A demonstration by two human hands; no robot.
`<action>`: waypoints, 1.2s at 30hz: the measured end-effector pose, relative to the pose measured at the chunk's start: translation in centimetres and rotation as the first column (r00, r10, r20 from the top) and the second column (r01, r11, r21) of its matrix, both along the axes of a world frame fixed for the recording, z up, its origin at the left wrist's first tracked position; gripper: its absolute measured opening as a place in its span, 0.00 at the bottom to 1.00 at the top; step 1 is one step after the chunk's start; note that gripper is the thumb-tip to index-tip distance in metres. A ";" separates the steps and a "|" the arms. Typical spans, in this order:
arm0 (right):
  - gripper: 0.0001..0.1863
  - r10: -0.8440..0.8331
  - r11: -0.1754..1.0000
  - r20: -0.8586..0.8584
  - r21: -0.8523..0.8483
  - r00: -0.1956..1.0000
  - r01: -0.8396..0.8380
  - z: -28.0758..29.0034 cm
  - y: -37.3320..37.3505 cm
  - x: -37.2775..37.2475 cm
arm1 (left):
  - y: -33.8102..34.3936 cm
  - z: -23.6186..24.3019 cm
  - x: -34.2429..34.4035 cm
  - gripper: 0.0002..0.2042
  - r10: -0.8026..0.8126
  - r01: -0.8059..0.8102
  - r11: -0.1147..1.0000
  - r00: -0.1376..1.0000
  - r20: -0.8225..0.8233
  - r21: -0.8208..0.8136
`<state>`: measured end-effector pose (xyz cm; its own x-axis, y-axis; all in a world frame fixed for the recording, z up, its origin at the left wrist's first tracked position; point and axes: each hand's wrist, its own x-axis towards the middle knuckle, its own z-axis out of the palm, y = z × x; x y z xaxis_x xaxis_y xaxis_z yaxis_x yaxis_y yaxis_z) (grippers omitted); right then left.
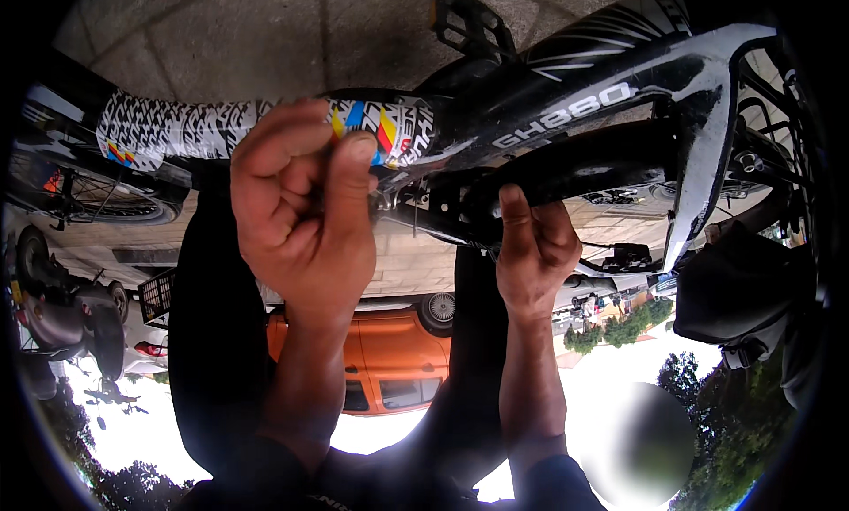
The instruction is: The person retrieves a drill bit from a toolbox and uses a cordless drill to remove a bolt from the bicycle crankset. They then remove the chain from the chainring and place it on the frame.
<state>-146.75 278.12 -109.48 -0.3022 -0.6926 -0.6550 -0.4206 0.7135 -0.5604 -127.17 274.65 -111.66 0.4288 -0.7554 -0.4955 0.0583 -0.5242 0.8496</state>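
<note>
A black and silver bike frame (601,104) runs across the upper part of the view. Its left part is wrapped in white, black and coloured patterned sticker (186,126). My left hand (305,206) is held in front of this patterned tube, beside a small metal fitting (385,201). Its fingers curl in towards the thumb, and whatever lies between them is hidden. Farther right my right hand (535,254) is closed at the edge of a long black curved part (588,170) under the frame. Its thumb points up against the black metalwork; what the curled fingers grip is not visible.
A pedal (473,24) juts out above the frame. A spoked wheel (124,197) shows at left, and a black bag-like thing (734,285) hangs at right. An orange car (389,352) and a parked motorbike (66,307) appear upside down beyond my arms.
</note>
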 end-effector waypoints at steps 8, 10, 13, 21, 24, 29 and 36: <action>0.02 0.010 1.000 -0.027 0.018 1.000 -0.010 0.6 -0.7 0.5 | 0.2 -0.2 0.0 0.14 -0.019 0.019 0.999 1.000 0.017 -0.026; 0.01 0.018 1.000 -0.033 0.019 0.999 -0.018 0.5 -0.9 0.5 | 0.1 -0.3 0.0 0.14 -0.012 0.012 1.000 1.000 0.014 -0.029; 0.01 0.016 1.000 -0.023 0.026 1.000 -0.015 0.5 -0.8 0.5 | 0.1 -0.3 0.0 0.14 -0.003 0.003 1.000 1.000 0.009 -0.028; 0.02 -0.005 1.000 -0.013 0.020 1.000 0.006 0.1 -0.1 0.0 | 0.0 0.0 0.0 0.15 0.021 -0.021 1.000 0.999 -0.031 0.009; 0.02 0.005 1.000 -0.026 0.027 1.000 -0.004 0.3 -0.2 0.2 | 0.1 -0.1 0.1 0.15 0.011 -0.012 1.000 1.000 -0.023 -0.016; 0.04 0.007 1.000 -0.030 0.028 1.000 -0.006 0.2 -0.2 0.1 | 0.1 -0.2 0.2 0.15 -0.016 0.016 1.000 1.000 -0.005 -0.021; 0.03 -0.013 0.998 -0.015 0.054 1.000 0.014 0.5 -0.5 0.3 | 0.1 -0.3 0.2 0.15 -0.016 0.016 0.999 1.000 0.010 -0.028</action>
